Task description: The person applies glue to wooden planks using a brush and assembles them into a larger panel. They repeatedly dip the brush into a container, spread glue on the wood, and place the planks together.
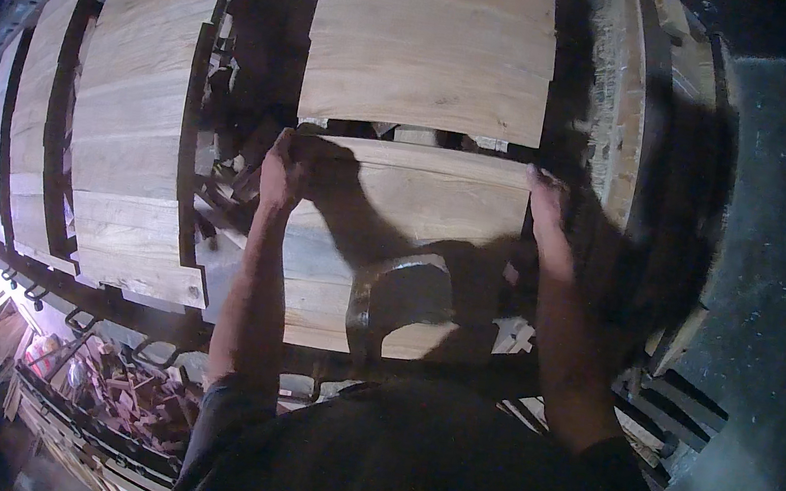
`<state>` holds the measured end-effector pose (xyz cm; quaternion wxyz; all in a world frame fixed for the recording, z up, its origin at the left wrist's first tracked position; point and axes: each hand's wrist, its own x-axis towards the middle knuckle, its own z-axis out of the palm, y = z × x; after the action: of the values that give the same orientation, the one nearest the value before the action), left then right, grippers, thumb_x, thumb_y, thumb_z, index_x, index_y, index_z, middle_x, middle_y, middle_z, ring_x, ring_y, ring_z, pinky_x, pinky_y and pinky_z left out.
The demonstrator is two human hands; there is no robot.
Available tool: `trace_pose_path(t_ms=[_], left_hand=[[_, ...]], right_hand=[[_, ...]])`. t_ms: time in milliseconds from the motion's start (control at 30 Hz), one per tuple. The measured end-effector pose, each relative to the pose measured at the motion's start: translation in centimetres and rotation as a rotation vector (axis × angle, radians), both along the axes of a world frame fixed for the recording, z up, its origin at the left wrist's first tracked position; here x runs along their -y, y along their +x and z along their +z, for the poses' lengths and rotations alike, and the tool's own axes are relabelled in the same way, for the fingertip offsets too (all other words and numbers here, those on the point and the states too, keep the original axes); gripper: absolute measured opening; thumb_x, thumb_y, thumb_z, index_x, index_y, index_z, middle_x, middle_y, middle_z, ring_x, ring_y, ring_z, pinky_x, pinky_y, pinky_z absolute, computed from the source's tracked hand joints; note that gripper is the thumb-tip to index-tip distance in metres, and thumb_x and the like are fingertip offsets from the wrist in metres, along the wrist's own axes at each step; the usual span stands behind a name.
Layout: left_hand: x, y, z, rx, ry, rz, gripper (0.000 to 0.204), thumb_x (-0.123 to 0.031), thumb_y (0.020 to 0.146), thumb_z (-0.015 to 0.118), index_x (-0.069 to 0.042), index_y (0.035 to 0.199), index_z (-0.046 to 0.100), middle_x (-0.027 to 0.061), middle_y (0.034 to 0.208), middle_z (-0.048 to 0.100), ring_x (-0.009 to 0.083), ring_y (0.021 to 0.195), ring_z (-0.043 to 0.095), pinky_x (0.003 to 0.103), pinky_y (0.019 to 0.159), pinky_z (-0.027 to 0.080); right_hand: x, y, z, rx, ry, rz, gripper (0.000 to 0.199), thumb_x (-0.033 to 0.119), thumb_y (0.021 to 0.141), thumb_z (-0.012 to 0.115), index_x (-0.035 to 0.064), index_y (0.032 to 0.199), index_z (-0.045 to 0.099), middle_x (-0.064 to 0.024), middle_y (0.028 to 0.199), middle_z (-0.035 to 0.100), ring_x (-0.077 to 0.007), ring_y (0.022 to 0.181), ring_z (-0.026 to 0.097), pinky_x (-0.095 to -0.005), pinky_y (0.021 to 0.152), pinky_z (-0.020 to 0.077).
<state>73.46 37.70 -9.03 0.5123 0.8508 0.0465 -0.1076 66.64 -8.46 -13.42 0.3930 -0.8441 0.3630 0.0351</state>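
Far left, I see a red scrap of something by the rim, too blurred to read as a label, and below it a crate of wood offcuts [134, 400]. Beside that, a long stack of pale planks [137, 113] runs up the bench [627, 127]. My left hand [282, 171] grips the left far corner of the near wooden panel [419, 199], fingers curled over its edge. My right hand [544, 216] clasps its right edge. Another panel [430, 42] lies just beyond.
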Motion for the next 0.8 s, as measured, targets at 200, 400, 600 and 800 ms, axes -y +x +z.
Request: trace_pose_path(t_ms=[200, 400, 600, 800], left_hand=[[-1.2, -3.6, 3.0, 0.111, -0.414, 0.224, 0.052, -0.003, 0.087, 0.062, 0.004, 0.136, 0.047, 0.0160, 0.142, 0.049, 0.0239, 0.131, 0.048, 0.033, 0.108, 0.038], [-3.5, -10.5, 3.8, -0.047, 0.045, 0.081, 0.046, -0.008, 0.078, 0.072, -0.008, 0.123, 0.064, 0.0146, 0.131, 0.059, 0.0240, 0.121, 0.056, 0.035, 0.100, 0.045], [-4.2, -14.6, 2.8, 0.304, -0.025, 0.013, 0.083, 0.002, 0.073, 0.074, -0.005, 0.146, 0.036, 0.0163, 0.148, 0.042, 0.0294, 0.138, 0.038, 0.036, 0.113, 0.033], [0.6, -23.0, 14.0, -0.073, -0.506, -0.397, 0.110, -0.004, 0.071, 0.083, -0.008, 0.155, 0.012, 0.0171, 0.158, 0.024, 0.0286, 0.147, 0.019, 0.044, 0.119, 0.016]], right_hand=[[-3.8, -3.0, 11.7, 0.197, 0.246, 0.162, 0.036, 0.015, 0.089, 0.064, 0.0016, 0.122, 0.065, -0.0091, 0.118, 0.067, -0.0176, 0.108, 0.059, -0.0295, 0.096, 0.0440], [-4.9, -9.8, 11.3, 0.140, 0.047, 0.300, 0.027, 0.004, 0.084, 0.064, -0.0003, 0.110, 0.068, -0.0079, 0.109, 0.070, -0.0135, 0.100, 0.064, -0.0271, 0.090, 0.0477], [-10.1, -10.5, 14.4, 0.196, -0.279, 0.288, 0.027, 0.010, 0.084, 0.066, 0.0075, 0.110, 0.068, -0.0144, 0.097, 0.071, -0.0268, 0.090, 0.068, -0.0359, 0.080, 0.0516], [-14.6, -18.6, 18.3, -0.137, -0.110, 0.687, 0.027, 0.009, 0.084, 0.063, 0.0084, 0.111, 0.066, -0.0182, 0.104, 0.068, -0.0349, 0.097, 0.065, -0.0405, 0.084, 0.0504]])
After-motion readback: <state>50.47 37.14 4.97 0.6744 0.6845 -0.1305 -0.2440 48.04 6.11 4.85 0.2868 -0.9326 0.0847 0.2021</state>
